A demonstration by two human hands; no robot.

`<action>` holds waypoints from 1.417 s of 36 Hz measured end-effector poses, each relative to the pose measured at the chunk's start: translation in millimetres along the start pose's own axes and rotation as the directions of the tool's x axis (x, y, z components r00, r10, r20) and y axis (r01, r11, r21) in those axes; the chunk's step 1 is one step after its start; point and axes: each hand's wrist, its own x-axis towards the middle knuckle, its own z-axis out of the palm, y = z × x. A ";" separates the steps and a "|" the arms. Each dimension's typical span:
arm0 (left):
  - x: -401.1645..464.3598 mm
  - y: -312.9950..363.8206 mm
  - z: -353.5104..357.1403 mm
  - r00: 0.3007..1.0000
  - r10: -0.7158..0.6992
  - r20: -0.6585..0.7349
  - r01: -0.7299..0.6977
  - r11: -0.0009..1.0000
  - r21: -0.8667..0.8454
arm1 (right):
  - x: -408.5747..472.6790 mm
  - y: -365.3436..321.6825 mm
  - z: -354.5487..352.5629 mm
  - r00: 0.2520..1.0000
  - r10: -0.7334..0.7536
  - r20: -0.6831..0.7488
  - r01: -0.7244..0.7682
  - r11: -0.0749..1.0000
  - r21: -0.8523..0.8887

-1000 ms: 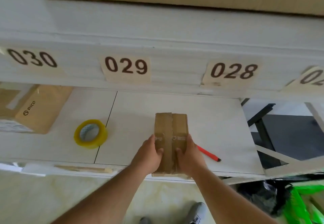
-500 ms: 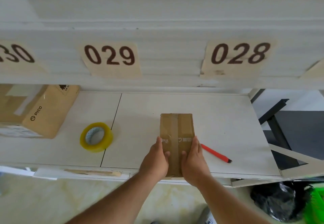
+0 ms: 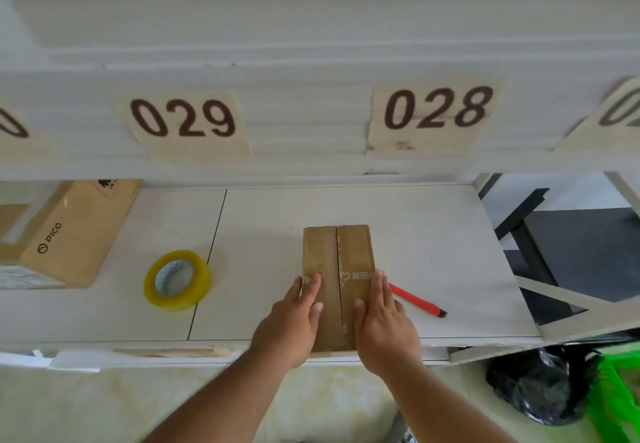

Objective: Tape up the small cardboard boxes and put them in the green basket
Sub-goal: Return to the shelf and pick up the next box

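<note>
Head view: small cardboard box point(image 3: 337, 269) lies flat on the white shelf point(image 3: 433, 234) under the 028 label point(image 3: 433, 113), near end at the shelf's front edge, centre seam running away from the camera. Looks light, stiff and dry; glossy strips on top could be tape, so slicker there. Best hold is probably both long sides, palms squeezing inward, not the flaps. Left hand point(image 3: 294, 318) lies on the left half of the top, right hand point(image 3: 381, 318) on the right half, fingers straight and pressing flat, not curled. Red pen point(image 3: 417, 300) lies just right of the box, yellow tape roll point(image 3: 177, 280) to the left, green basket point(image 3: 616, 394) at lower right, below the shelf.
</note>
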 end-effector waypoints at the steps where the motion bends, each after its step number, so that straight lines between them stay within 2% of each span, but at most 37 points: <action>1: -0.3 0.4 1.1 1.000 0.000 -0.007 0.000 1.000 -0.007 | 0.3 1.3 -0.4 1.000 -0.001 -0.001 0.001 1.000 -0.006; 3: -0.7 2.6 3.4 1.000 -0.006 -0.011 0.006 0.999 -0.044 | 0.9 2.7 -0.1 1.000 -0.006 0.011 0.006 1.000 -0.004; 7: 5.9 10.3 6.4 0.999 -0.032 -0.009 0.029 0.967 -0.253 | 3.5 1.5 0.4 0.999 -0.018 0.041 0.015 0.997 0.081; 10: 17.8 16.7 3.8 0.990 -0.133 0.047 0.140 0.894 -0.425 | 12.4 -2.5 -2.5 0.997 -0.002 0.073 -0.011 0.984 0.176; 13: 26.3 19.2 0.6 0.980 -0.169 0.108 0.200 0.852 -0.483 | 19.5 -5.7 -5.6 0.998 -0.001 0.065 -0.020 0.947 0.321; 22: 25.0 29.5 1.7 0.980 -0.178 0.087 0.198 0.885 -0.422 | 18.6 -9.9 -3.7 0.993 -0.023 0.116 -0.001 0.980 0.200; 26: 28.2 26.2 -8.4 0.978 -0.155 0.139 0.196 0.911 -0.363 | 18.3 -13.8 -11.7 0.994 0.014 0.108 -0.045 0.956 0.288; 30: 44.7 13.9 -29.7 0.974 -0.150 0.169 0.208 0.889 -0.408 | 34.9 -12.8 -27.3 0.988 0.078 0.131 -0.127 0.899 0.419; 35: 59.8 16.3 -52.2 0.954 -0.150 0.259 0.223 0.933 -0.282 | 59.8 -18.5 -45.8 0.983 -0.015 0.181 -0.077 0.868 0.490; 40: 63.1 17.8 -52.1 0.946 -0.181 0.269 0.245 0.941 -0.231 | 60.8 -22.4 -42.6 0.985 -0.037 0.170 -0.060 0.847 0.529; 47: 58.8 26.9 -54.8 0.961 -0.135 0.240 0.191 0.955 -0.229 | 63.6 -20.7 -45.4 0.977 -0.027 0.212 -0.077 0.881 0.467; 49: 53.0 25.2 -52.8 0.977 -0.117 0.181 0.158 0.959 -0.233 | 61.4 -16.7 -50.1 0.973 -0.016 0.230 -0.093 0.885 0.455; 51: 42.9 21.3 -44.1 0.992 -0.110 0.055 0.121 0.950 -0.287 | 51.4 -15.0 -53.3 0.978 -0.010 0.209 -0.087 0.890 0.448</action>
